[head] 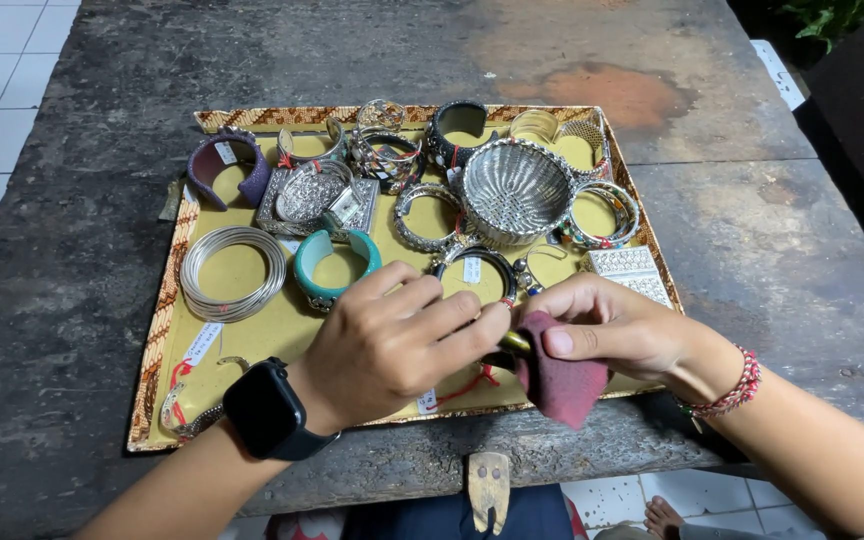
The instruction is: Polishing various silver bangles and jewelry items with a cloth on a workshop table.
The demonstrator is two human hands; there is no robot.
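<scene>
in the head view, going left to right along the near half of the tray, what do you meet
black smartwatch → left hand → dark red cloth → right hand → red beaded wrist bracelet

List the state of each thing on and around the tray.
Left hand: gripping a small metal piece.
Right hand: pressing a dark red cloth on that piece.
Tray: flat on the table, full of bangles.
Turquoise cuff: lying flat, gap at the front.
Wire bangles: stacked flat.
Mesh bowl: upright.
</scene>
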